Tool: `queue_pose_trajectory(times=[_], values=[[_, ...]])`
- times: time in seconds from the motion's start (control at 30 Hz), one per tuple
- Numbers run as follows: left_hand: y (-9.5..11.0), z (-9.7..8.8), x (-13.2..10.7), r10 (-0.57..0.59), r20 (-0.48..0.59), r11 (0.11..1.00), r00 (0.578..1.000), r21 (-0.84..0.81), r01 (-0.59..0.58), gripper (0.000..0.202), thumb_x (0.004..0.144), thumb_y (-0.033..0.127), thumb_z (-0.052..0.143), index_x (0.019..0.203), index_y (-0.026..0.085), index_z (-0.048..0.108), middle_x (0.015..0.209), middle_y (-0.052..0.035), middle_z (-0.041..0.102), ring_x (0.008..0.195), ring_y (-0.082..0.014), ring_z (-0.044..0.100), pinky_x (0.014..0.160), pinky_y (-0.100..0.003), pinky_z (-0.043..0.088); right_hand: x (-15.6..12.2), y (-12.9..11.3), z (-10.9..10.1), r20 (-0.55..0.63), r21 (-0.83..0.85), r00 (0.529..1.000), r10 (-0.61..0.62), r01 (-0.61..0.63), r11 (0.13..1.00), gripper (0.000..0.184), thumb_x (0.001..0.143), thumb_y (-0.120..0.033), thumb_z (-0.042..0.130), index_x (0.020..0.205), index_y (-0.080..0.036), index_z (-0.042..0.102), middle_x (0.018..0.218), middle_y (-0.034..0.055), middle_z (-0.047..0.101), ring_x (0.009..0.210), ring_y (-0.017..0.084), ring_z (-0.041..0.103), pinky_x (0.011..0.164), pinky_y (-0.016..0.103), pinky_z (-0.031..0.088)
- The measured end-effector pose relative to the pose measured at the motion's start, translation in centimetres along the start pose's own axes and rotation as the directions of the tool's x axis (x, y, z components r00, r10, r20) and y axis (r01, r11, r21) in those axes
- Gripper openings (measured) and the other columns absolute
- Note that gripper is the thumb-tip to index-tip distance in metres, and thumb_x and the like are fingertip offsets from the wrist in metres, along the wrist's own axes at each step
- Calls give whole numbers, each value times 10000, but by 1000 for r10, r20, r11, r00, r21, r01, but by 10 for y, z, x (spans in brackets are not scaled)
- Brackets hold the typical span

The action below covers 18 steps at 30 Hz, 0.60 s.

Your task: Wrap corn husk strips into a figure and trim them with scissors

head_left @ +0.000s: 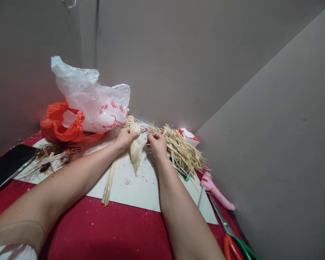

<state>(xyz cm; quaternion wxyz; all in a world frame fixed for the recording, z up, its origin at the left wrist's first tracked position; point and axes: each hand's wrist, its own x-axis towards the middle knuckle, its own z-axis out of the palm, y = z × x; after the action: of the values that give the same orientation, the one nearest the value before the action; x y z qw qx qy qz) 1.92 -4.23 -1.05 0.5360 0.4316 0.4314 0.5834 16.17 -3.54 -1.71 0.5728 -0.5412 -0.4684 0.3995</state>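
A pale dried corn husk (136, 151) hangs over the white sheet, its pointed end toward me. My left hand (125, 139) is closed on its left side, thumb lying across the front. Opposite, my right hand (157, 144) is pinched shut, and the husk's thin right edge runs to its fingertips. Just right of that hand lies a heap of dried husk strips (182, 146). Folded husk strips (108, 186) rest below my left wrist. Behind the husk is a braided straw-coloured piece (128, 121), partly hidden.
Plastic bags, one white (97, 99) and one red (61, 121), stand at the back left. Dark fibres (50, 159) lie beside a black tablet-like slab (8, 168). At right are a pink glue gun (216, 191) and large scissors (227, 227). Grey walls (162, 65) enclose the red table (111, 231).
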Motion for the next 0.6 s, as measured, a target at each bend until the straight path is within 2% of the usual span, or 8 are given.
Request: queue_pose_trajectory(times=[0.07, 0.13, 0.23, 0.33, 0.4, 0.47, 0.53, 0.6], values=[[-2, -2, 5, -38, -40, 997, 999, -69, 35, 132, 574, 157, 693, 695, 114, 663, 631, -29, 665, 547, -134, 582, 554, -239, 449, 3, -7, -2, -106, 218, 992, 69, -45, 975, 57, 617, -220, 575, 649, -198, 534, 634, 2, 652, 535, 125, 590, 484, 237, 497], [-4, -4, 9, -75, -63, 991, 995, -113, 68, 169, 562, 152, 707, 721, 109, 668, 645, -37, 676, 565, -146, 602, 582, -253, 469, 5, -17, -7, -128, 445, 983, 133, -63, 893, 68, 633, -229, 551, 672, -202, 501, 672, 9, 649, 570, 120, 601, 524, 240, 507], [-6, -8, 15, -116, -76, 982, 990, -162, 103, 182, 544, 135, 722, 714, 109, 663, 638, -40, 679, 569, -151, 614, 614, -267, 487, 8, -35, -24, -86, 615, 989, 121, -43, 788, 115, 656, -236, 524, 644, -215, 412, 567, -39, 512, 425, 66, 425, 425, 206, 393], [-7, -9, 16, -139, -34, 969, 990, -212, 129, 194, 530, 139, 746, 701, 105, 661, 651, -49, 688, 590, -161, 630, 644, -281, 503, 10, -54, -55, -169, 631, 985, 26, 88, 771, 159, 659, -229, 500, 613, -224, 348, 506, -70, 341, 373, 51, 200, 350, 209, 175], [-7, -9, 14, -144, 14, 959, 990, -243, 143, 227, 516, 149, 768, 714, 99, 668, 681, -62, 700, 627, -177, 648, 680, -300, 515, 12, -67, -78, -318, 607, 948, -30, 228, 761, 169, 657, -240, 500, 594, -234, 343, 502, -67, 286, 379, 60, 158, 355, 230, 108], [-7, -8, 12, -150, 73, 951, 986, -260, 165, 261, 503, 163, 788, 728, 97, 673, 700, -68, 706, 645, -185, 655, 702, -313, 518, 12, -77, -94, -408, 560, 910, -81, 319, 764, 195, 668, -268, 535, 585, -250, 360, 500, -62, 259, 383, 67, 145, 359, 250, 90], [-7, -7, 10, -157, 127, 949, 979, -254, 185, 296, 488, 177, 811, 739, 101, 675, 701, -63, 704, 636, -178, 651, 706, -313, 515, 10, -82, -94, -362, 511, 925, -116, 301, 805, 251, 670, -291, 603, 589, -257, 368, 491, -67, 243, 385, 66, 148, 363, 255, 103], [-6, -5, 8, -155, 167, 955, 974, -227, 191, 342, 470, 190, 835, 760, 106, 675, 710, -60, 704, 636, -174, 648, 712, -312, 512, 5, -79, -77, -232, 438, 970, -78, 176, 882, 318, 642, -296, 667, 599, -250, 356, 471, -80, 247, 383, 59, 169, 368, 244, 128]])
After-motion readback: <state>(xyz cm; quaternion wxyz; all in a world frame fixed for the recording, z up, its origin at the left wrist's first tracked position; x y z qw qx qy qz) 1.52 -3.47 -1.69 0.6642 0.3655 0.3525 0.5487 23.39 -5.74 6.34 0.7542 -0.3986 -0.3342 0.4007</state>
